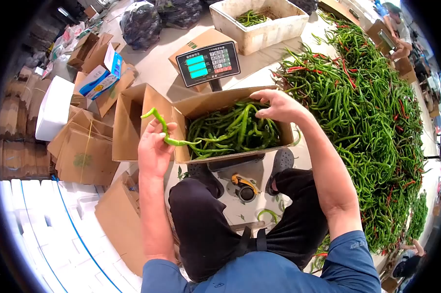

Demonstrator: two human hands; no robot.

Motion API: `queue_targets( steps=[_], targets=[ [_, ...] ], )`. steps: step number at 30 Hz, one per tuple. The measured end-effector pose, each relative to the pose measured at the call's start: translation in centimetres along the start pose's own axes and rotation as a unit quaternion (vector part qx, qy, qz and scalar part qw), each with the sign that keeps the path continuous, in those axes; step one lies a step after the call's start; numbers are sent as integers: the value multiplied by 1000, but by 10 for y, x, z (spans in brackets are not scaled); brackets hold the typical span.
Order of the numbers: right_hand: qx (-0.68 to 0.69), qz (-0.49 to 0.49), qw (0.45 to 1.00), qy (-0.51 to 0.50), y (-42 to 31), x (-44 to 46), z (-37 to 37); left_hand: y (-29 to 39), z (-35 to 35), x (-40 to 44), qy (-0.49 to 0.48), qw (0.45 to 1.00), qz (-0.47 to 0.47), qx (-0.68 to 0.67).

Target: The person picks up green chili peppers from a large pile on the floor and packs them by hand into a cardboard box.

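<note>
My left hand (155,145) is closed on a long, bent green chili pepper (163,126), held at the left side of an open cardboard box (215,101). Inside the box lies a heap of green chili peppers (220,132). Over the box's right part hangs my right hand (278,105), its thumb and fingers apart near a curved pepper at the top of the heap. Nothing shows in its grasp. Behind the box stands a digital scale display (208,64) with lit readouts.
A large pile of green chilies with some red ones (371,132) covers the floor at right. A white foam crate (259,29) stands behind. An empty carton (130,117) and flattened cardboard (86,151) lie left. A tape dispenser (245,188) sits between my feet. Other people work at the far right.
</note>
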State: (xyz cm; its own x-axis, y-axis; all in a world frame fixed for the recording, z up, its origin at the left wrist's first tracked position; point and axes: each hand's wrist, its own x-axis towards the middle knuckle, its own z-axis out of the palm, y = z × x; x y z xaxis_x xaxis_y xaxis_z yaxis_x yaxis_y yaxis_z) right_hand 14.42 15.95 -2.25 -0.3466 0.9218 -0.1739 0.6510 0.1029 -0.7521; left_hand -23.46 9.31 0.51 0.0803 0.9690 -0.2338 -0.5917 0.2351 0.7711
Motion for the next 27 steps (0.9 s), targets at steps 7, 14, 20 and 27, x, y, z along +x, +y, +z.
queue_targets(
  steps=[7, 14, 20, 27],
  targets=[
    [48, -7, 975, 218, 12, -20, -30, -8, 36, 10, -34, 995, -56, 80],
    [83, 47, 957, 274, 35, -61, -58, -31, 102, -12, -93, 955, -181, 214],
    [81, 71, 949, 298, 71, -87, -72, -83, 143, -66, -209, 836, -393, 320],
    [153, 103, 917, 355, 88, -114, -91, -73, 238, 82, -177, 926, -111, 314]
  ],
)
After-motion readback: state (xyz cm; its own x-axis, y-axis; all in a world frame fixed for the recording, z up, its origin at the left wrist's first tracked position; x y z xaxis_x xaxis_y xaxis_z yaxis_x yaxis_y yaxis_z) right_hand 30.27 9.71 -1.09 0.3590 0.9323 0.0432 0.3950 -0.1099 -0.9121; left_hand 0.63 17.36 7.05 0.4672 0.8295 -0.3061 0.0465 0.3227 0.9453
